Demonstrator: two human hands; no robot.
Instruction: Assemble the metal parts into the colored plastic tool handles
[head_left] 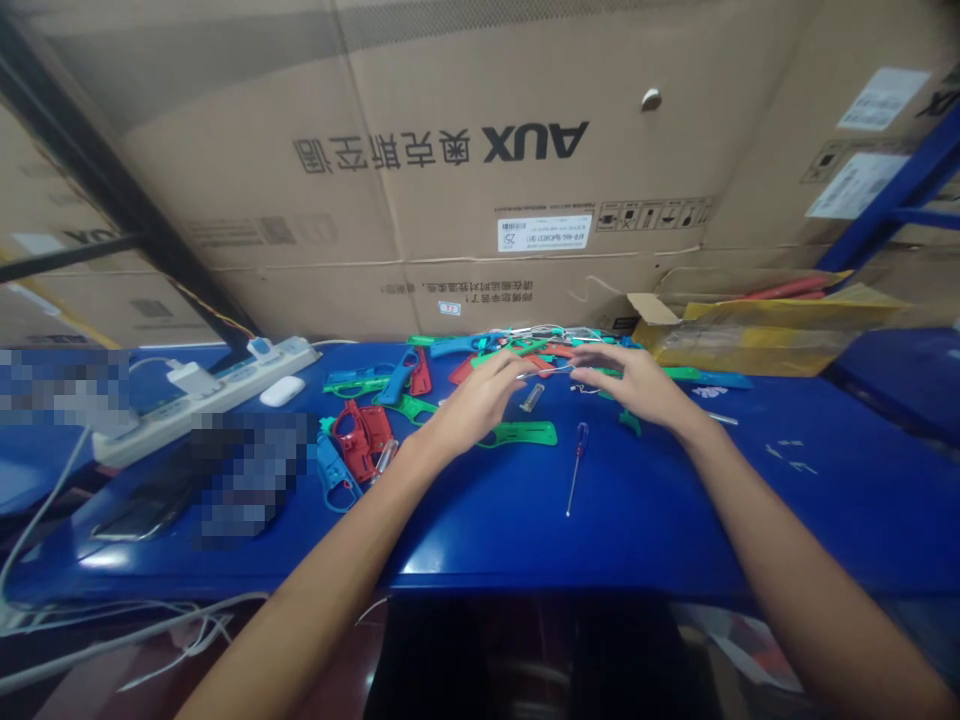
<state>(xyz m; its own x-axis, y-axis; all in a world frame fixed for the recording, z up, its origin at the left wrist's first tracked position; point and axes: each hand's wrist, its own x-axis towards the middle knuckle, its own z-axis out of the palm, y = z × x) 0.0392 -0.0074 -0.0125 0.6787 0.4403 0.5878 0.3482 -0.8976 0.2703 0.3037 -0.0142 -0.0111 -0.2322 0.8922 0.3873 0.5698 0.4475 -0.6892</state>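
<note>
My left hand point(480, 400) is closed, its fingertips pinching a thin white wire point(551, 371). The wire runs across to my right hand point(634, 385), whose thumb and fingers are closed on its other end; the exact contact is small and blurred. Just below the wire lies a small clear and metal part point(532, 398). A green toy gun shell half point(525, 433) sits by my left wrist. Behind both hands is a pile of green, red and blue plastic shells point(465, 348) with white wires. A screwdriver point(577, 468) with a purplish handle lies nearer me.
Red shells point(364, 435) and a blue shell point(335, 470) lie left of my left arm. Further left are a power strip point(217, 390), a white case point(283, 391) and a dark phone point(142, 515). A taped carton point(750, 335) stands at back right, before large cardboard boxes point(420, 220).
</note>
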